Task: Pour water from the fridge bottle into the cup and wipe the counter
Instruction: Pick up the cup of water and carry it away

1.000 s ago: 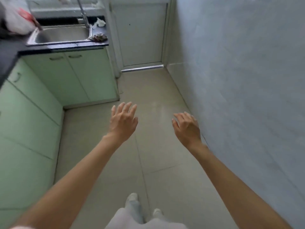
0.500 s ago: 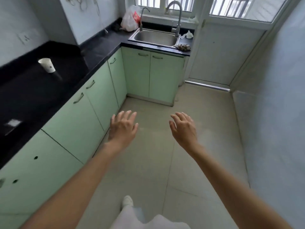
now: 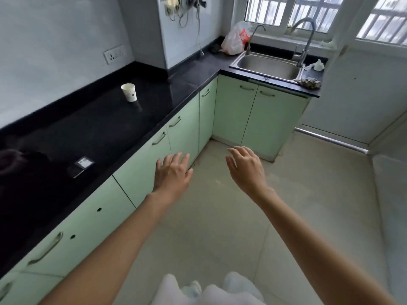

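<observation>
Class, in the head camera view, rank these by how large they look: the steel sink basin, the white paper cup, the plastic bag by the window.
1. Stainless steel sink basin
2. White and red plastic bag
3. White paper cup

The cup stands nearer the camera yet looks smallest.

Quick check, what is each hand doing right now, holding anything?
Left hand: open, fingers spread, holding nothing.
Right hand: open, fingers relaxed, holding nothing.
</observation>
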`<act>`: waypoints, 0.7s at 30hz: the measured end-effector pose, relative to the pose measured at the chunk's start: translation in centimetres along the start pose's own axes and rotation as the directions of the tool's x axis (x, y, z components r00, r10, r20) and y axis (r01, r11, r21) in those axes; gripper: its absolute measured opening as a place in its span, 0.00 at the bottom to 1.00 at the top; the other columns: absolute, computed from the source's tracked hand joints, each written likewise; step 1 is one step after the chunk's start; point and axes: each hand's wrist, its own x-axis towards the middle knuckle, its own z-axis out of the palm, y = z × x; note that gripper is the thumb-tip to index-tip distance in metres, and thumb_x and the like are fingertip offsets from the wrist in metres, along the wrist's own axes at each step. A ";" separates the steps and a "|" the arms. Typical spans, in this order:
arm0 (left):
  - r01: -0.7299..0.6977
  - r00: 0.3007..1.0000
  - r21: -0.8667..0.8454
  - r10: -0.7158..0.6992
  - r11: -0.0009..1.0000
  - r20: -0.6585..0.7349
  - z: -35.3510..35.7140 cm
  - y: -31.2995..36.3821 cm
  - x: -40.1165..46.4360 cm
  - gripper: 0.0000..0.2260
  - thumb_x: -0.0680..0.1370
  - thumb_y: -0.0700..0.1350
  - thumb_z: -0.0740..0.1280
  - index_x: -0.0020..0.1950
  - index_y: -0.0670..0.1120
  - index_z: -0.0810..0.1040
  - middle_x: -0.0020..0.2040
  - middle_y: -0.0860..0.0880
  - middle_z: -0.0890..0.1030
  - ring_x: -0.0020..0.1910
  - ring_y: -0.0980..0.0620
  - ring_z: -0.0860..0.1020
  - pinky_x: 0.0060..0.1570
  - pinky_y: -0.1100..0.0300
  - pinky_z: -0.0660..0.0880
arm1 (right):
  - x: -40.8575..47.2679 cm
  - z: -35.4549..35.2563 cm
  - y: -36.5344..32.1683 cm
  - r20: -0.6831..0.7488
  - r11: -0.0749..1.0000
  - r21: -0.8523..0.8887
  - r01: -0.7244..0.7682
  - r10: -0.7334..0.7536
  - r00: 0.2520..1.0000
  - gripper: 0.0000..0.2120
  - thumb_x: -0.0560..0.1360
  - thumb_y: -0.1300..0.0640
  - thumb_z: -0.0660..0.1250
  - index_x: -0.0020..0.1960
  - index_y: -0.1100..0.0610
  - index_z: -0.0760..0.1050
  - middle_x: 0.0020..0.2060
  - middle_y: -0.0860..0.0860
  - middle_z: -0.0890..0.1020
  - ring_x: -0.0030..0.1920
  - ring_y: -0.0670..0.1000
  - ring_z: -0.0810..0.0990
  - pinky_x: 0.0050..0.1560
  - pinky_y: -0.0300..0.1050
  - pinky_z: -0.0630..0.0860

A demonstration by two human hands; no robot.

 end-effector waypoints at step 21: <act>0.277 0.953 -0.052 -0.282 0.959 -0.113 1.5 -7.0 20.8 0.19 0.79 0.47 0.62 0.67 0.41 0.73 0.65 0.43 0.75 0.64 0.41 0.72 0.62 0.44 0.66 | 26.4 9.5 1.5 0.144 0.968 0.147 0.201 -0.222 0.964 0.17 0.81 0.52 0.59 0.65 0.57 0.75 0.59 0.53 0.80 0.63 0.57 0.74 0.61 0.52 0.71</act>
